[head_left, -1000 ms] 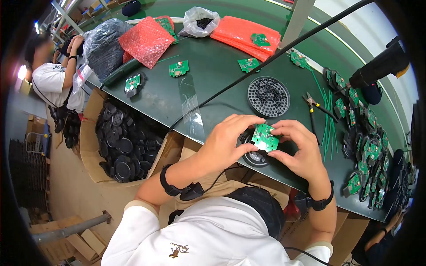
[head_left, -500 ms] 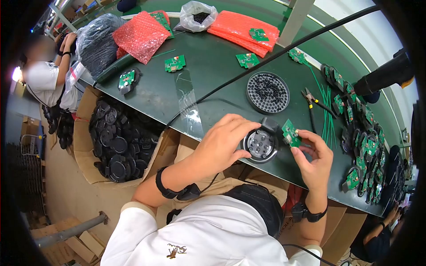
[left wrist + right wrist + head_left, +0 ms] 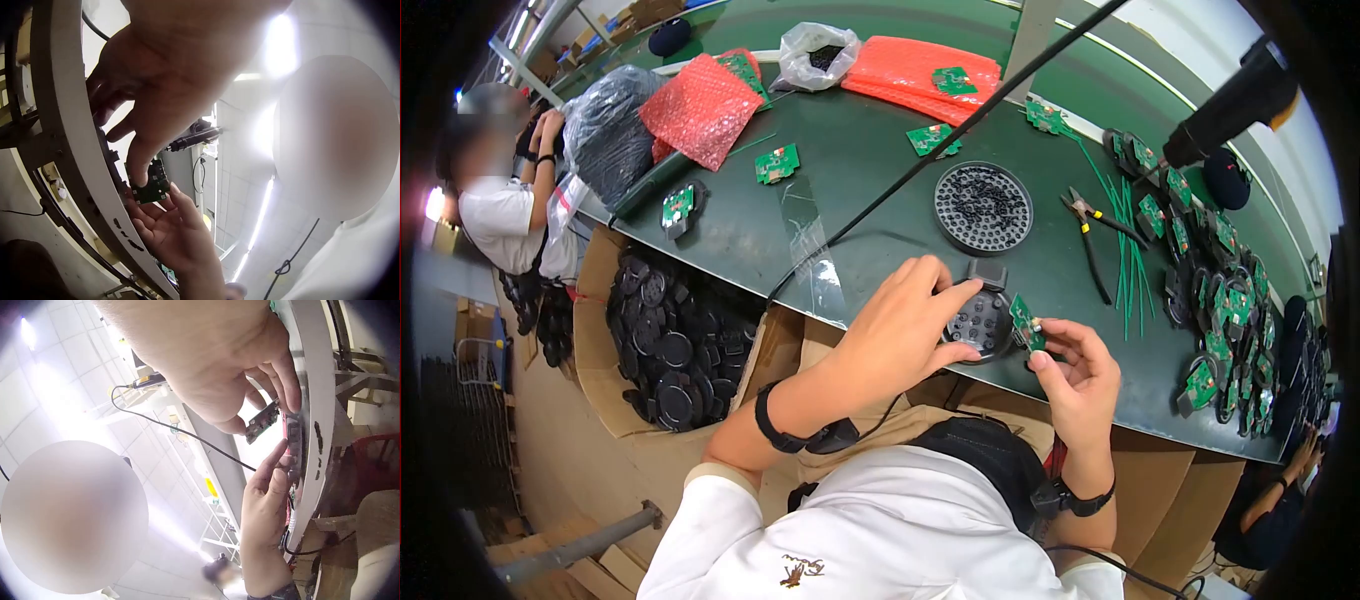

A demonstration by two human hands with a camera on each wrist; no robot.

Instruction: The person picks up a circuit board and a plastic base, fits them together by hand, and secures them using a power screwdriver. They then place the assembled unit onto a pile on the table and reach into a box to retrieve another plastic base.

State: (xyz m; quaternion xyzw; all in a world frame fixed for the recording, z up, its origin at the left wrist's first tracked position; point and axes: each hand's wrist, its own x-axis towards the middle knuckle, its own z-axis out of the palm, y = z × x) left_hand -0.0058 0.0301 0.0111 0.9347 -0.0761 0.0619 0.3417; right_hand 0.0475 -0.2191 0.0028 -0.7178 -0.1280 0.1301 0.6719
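Note:
Near the front edge of the table lies a round black plastic housing (image 3: 980, 322) with small posts inside and a square black block at its far side. My left hand (image 3: 900, 325) holds it from the left, index finger and thumb spread along its rim. Between thumb and fingers, my right hand (image 3: 1082, 380) pinches a green circuit board (image 3: 1022, 318). The board stands steeply tilted at the housing's right edge. In the right wrist view the circuit board (image 3: 262, 422) shows nearly edge-on, above the housing and left fingertips.
Beyond the housing stands a round tray (image 3: 985, 245) of small black parts. Pliers (image 3: 1092, 240) and green sticks (image 3: 1135, 270) lie to the right, near piled board assemblies (image 3: 1225, 310). An electric screwdriver (image 3: 1230, 105) hangs there. A black cable (image 3: 920, 185) crosses the table; a carton (image 3: 600, 360) holds black housings.
Both hands held the board over the housing at first. The left hand let go of it and holds the housing; the right hand moved the board rightward and tipped it onto edge.

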